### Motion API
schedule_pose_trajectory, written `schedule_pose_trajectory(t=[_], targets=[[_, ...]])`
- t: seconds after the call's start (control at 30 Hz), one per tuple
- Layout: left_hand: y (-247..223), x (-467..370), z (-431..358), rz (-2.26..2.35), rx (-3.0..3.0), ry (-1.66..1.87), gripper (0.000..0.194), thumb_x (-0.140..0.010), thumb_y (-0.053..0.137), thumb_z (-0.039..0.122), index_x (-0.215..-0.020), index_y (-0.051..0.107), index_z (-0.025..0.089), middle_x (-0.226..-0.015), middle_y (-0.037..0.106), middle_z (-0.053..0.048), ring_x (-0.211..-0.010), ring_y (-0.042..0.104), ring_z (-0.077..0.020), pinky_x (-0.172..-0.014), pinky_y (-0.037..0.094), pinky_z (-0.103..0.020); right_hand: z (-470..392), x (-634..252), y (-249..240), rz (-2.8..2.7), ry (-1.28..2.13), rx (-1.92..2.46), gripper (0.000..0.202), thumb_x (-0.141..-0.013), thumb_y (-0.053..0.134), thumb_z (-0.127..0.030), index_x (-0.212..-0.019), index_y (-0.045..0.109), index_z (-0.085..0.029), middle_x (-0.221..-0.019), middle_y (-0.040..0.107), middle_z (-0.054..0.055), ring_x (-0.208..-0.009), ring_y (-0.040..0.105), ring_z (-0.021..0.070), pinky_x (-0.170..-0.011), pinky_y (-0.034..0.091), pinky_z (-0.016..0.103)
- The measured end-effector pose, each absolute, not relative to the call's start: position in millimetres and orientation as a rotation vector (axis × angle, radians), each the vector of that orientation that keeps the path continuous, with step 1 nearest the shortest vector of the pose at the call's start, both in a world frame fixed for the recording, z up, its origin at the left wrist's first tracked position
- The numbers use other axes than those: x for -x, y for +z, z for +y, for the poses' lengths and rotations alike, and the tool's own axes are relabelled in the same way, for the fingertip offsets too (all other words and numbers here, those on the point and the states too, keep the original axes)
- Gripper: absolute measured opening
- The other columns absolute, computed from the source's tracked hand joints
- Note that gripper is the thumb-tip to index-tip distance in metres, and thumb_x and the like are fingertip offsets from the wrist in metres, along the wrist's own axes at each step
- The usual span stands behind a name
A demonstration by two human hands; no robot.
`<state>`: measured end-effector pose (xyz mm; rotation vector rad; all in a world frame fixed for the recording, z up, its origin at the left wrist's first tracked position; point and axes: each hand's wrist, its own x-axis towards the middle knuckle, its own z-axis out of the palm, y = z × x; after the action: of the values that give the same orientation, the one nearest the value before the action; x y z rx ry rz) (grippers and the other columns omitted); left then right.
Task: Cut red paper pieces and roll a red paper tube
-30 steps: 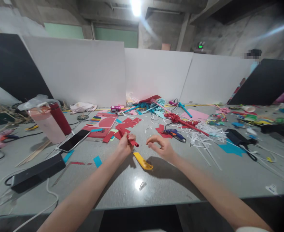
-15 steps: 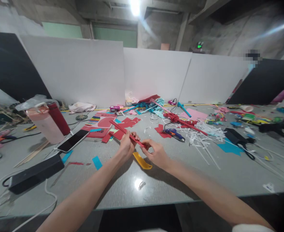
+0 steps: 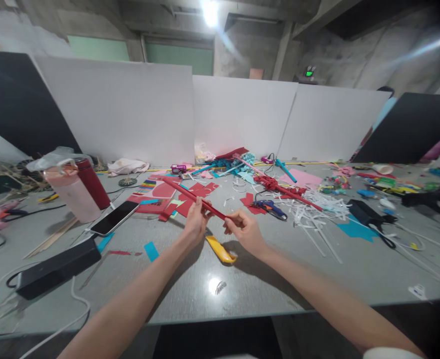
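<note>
Between my two hands runs a long, thin red paper strip (image 3: 185,192), slanting from upper left to lower right above the table. My left hand (image 3: 196,222) closes around its middle, thumb on top. At the strip's near right end, my right hand (image 3: 244,230) pinches it between thumb and fingers. Just below the hands lies a yellow box cutter (image 3: 221,250), flat on the tabletop. Red paper pieces (image 3: 205,188) and a red patterned sheet (image 3: 154,192) are spread beyond my left hand. A blue-handled glue gun (image 3: 270,208) rests right of my right hand.
To the left stand a pink bottle (image 3: 72,194) and a red bottle (image 3: 93,184), near a phone (image 3: 115,218) and a black power strip (image 3: 59,269). White paper shreds (image 3: 313,212) and a red paper-wrapped stick (image 3: 291,192) lie right. White panels (image 3: 242,114) close off the back.
The red strip has been raised slightly, and its far end reaches further up and left. My right hand has shifted a little up. The yellow box cutter stays in place.
</note>
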<state>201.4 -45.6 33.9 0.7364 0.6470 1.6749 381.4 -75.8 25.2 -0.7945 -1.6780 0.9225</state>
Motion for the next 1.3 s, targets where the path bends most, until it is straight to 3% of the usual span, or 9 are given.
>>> schedule_pose_trajectory(t=[0.1,0.2,0.43,0.73,1.07,1.3], targets=[[33.4,-199.0,-42.3,0.638,-0.762,1.632,0.038,-0.091,0.075,0.052,-0.084,0.059,0.018,-0.071,0.057,0.002,-0.058,0.053,-0.01,-0.053,0.043,-0.022,-70.0,-385.5,28.4,-1.602,0.961,0.782,0.03,-0.097,0.068,-0.052,-0.092,0.062,-0.022,-0.079,0.073,0.003,-0.066,0.071,0.0185,-0.064,0.057,0.032],[33.1,-199.1,-41.6,0.571,-0.784,1.575,0.04,-0.086,0.081,0.048,-0.081,0.055,0.018,-0.063,0.051,0.005,-0.051,0.049,-0.0089,-0.046,0.037,-0.02,-64.0,-389.6,30.2,-1.559,0.961,0.781,0.032,-0.097,0.068,-0.052,-0.088,0.062,-0.022,-0.077,0.073,0.003,-0.063,0.07,0.0183,-0.061,0.054,0.031],[34.4,-201.4,-43.3,0.675,-0.687,1.678,0.04,-0.078,0.087,0.033,-0.091,0.052,0.02,-0.074,0.062,0.003,-0.059,0.063,-0.0129,-0.053,0.05,-0.024,-58.0,-392.6,31.6,-1.5,0.927,0.746,0.029,-0.099,0.066,-0.051,-0.092,0.061,-0.024,-0.076,0.072,0.0,-0.062,0.069,0.0176,-0.059,0.053,0.031],[28.6,-185.7,-29.0,0.721,-0.623,1.862,0.04,-0.083,0.083,0.036,-0.091,0.047,0.022,-0.073,0.061,0.004,-0.058,0.063,-0.0127,-0.055,0.052,-0.025,-44.4,-404.0,34.8,-1.472,0.813,0.768,0.03,-0.098,0.066,-0.053,-0.091,0.06,-0.024,-0.072,0.066,-0.002,-0.057,0.059,0.014,-0.057,0.048,0.028],[36.8,-162.0,-16.7,0.882,-0.559,2.087,0.056,-0.087,0.073,0.019,-0.126,0.034,0.032,-0.08,0.064,0.008,-0.049,0.059,-0.0109,-0.056,0.055,-0.027,-29.2,-414.6,34.3,-1.433,0.735,0.768,0.031,-0.098,0.067,-0.052,-0.09,0.059,-0.023,-0.071,0.064,-0.002,-0.057,0.055,0.0129,-0.056,0.044,0.027],[34.0,-164.4,-18.0,0.884,-0.632,2.101,0.058,-0.085,0.073,0.023,-0.123,0.031,0.034,-0.081,0.064,0.008,-0.051,0.061,-0.0121,-0.059,0.057,-0.028,-25.7,-418.0,33.1,-1.427,0.698,0.792,0.032,-0.099,0.065,-0.054,-0.092,0.059,-0.023,-0.073,0.063,-0.001,-0.06,0.055,0.0142,-0.059,0.045,0.029]])
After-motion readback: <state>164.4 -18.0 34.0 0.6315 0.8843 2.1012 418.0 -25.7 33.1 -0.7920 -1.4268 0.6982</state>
